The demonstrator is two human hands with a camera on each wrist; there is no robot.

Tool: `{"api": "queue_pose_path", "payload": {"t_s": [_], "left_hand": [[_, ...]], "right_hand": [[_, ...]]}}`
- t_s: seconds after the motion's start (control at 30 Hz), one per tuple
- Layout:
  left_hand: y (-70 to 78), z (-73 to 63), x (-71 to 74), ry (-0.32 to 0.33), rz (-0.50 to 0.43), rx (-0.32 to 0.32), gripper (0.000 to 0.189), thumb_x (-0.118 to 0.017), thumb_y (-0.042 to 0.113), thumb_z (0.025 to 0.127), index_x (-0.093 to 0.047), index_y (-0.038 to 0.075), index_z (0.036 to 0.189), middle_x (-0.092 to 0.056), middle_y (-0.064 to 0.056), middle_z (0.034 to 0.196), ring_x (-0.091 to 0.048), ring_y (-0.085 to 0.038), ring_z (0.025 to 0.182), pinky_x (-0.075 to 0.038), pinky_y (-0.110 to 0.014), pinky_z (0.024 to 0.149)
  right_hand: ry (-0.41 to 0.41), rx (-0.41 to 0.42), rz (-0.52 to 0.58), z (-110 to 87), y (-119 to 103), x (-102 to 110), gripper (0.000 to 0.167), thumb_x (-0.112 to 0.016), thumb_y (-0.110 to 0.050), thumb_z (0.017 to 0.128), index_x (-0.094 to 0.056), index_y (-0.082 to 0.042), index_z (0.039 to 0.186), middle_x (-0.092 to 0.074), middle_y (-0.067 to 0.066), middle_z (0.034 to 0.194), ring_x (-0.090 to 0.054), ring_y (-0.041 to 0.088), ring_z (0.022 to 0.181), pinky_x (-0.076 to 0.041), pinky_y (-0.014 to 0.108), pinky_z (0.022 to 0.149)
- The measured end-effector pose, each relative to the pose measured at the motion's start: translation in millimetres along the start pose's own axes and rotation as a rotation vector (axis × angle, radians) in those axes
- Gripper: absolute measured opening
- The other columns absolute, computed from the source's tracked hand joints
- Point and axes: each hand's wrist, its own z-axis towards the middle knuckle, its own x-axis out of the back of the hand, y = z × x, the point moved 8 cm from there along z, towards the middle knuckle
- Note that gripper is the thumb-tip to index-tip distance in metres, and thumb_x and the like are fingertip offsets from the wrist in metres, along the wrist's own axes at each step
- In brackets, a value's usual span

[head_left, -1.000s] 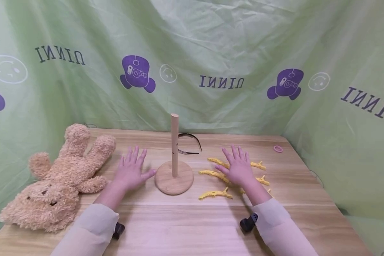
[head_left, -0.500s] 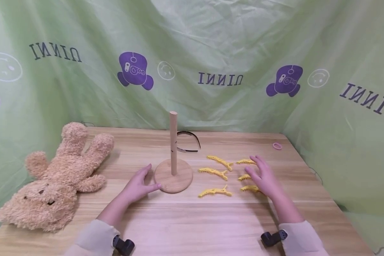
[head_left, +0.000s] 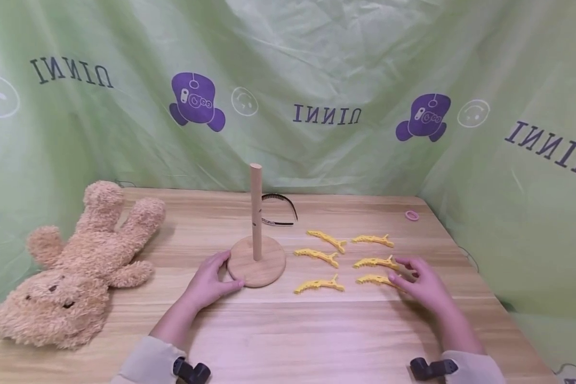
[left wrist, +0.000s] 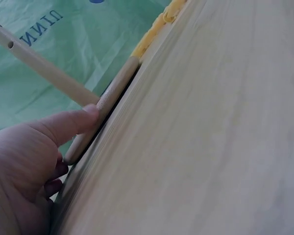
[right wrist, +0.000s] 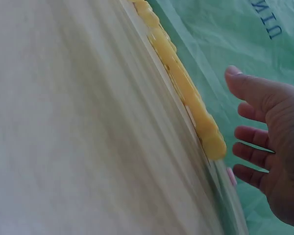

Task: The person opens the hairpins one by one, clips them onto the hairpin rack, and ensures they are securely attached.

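Note:
My left hand holds the rim of the round base of a wooden stand, thumb and index finger spread along its left edge. In the left wrist view, the thumb touches the disc's edge and the other fingers are curled beside it. My right hand is at the right ends of two yellow hair clips, the middle one and the front one of the right column. Its fingers are loosely bent with a gap to the thumb. The right wrist view shows this hand beside a yellow clip, apart from it.
A second column of yellow clips, including a front one, lies right of the stand. Behind its post is a black toothed headband. A pink ring lies at the back right, a teddy bear at the left. Green cloth surrounds the table.
Both hands have come down from flat, spread poses. The left moved right to the stand's base; the right moved right and back toward the body, uncovering the clips. The view shifted slightly.

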Motion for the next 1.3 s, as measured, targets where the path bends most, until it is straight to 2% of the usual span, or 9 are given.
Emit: {"api": "queue_pose_path", "payload": {"t_s": [0.2, 0.47, 0.67, 0.83, 1.07, 1.2, 1.3], "left_hand": [[-0.2, 0.9, -0.7, 0.014, 0.051, -0.01, 0.09, -0.083, 0.037, 0.075, -0.043, -0.008, 0.142, -0.043, -0.029, 0.147, -0.033, -0.049, 0.14, -0.026, -0.061, 0.117], [-2.6, 0.8, 0.2, 0.017, 0.049, 0.003, 0.088, -0.083, 0.035, 0.076, -0.042, -0.007, 0.143, -0.043, -0.028, 0.148, -0.031, -0.048, 0.142, -0.025, -0.06, 0.118], [-1.7, -0.8, -0.1, 0.013, 0.035, 0.013, 0.088, -0.083, 0.034, 0.076, -0.042, -0.008, 0.142, -0.043, -0.028, 0.148, -0.03, -0.048, 0.142, -0.023, -0.06, 0.119], [-2.4, 0.2, -0.6, 0.012, 0.033, 0.017, 0.088, -0.083, 0.035, 0.076, -0.042, -0.007, 0.143, -0.042, -0.027, 0.149, -0.029, -0.047, 0.143, -0.023, -0.06, 0.119], [-2.9, 0.4, -0.1, 0.016, 0.044, 0.013, 0.089, -0.083, 0.035, 0.076, -0.042, -0.007, 0.143, -0.042, -0.027, 0.149, -0.029, -0.048, 0.143, -0.023, -0.06, 0.119], [-2.0, 0.4, 0.3, 0.018, 0.036, 0.01, 0.088, -0.083, 0.034, 0.076, -0.042, -0.007, 0.143, -0.042, -0.028, 0.149, -0.029, -0.048, 0.143, -0.023, -0.06, 0.119], [-1.3, 0.3, -0.2, 0.017, 0.036, 0.009, 0.088, -0.083, 0.034, 0.076, -0.043, -0.007, 0.143, -0.043, -0.027, 0.148, -0.03, -0.048, 0.143, -0.023, -0.06, 0.119]], "right_hand": [[-0.019, -0.009, -0.011, -7.0, 13.3, -0.6, 0.057, -0.077, -0.032, 0.084, -0.059, 0.002, 0.126, -0.062, 0.026, 0.12, -0.059, 0.041, 0.11, -0.047, 0.059, 0.095], [-0.091, 0.012, -0.021, -5.4, 16.1, -5.2, 0.062, -0.081, -0.027, 0.079, -0.059, 0.004, 0.128, -0.057, 0.032, 0.13, -0.05, 0.052, 0.122, -0.038, 0.065, 0.102], [-0.091, 0.037, -0.038, -5.4, 14.7, -4.8, 0.051, -0.079, -0.024, 0.081, -0.064, 0.003, 0.122, -0.062, 0.028, 0.124, -0.055, 0.048, 0.117, -0.043, 0.063, 0.099], [-0.093, 0.011, -0.024, -5.7, 10.6, -3.3, 0.052, -0.079, -0.028, 0.082, -0.064, 0.0, 0.122, -0.066, 0.023, 0.12, -0.061, 0.039, 0.109, -0.049, 0.052, 0.094], [-0.12, -0.006, 0.054, 3.2, -14.8, -10.2, 0.051, -0.075, -0.031, 0.086, -0.062, 0.001, 0.123, -0.065, 0.023, 0.122, -0.061, 0.04, 0.113, -0.051, 0.055, 0.097], [-0.088, 0.038, 0.117, 15.6, -37.7, -20.5, 0.044, -0.075, -0.026, 0.086, -0.064, 0.0, 0.12, -0.068, 0.018, 0.117, -0.064, 0.033, 0.11, -0.056, 0.036, 0.092], [-0.066, 0.084, 0.138, 26.4, -58.1, -29.4, 0.04, -0.076, -0.025, 0.086, -0.066, -0.002, 0.116, -0.07, 0.014, 0.111, -0.066, 0.027, 0.104, -0.054, 0.025, 0.086]]}}
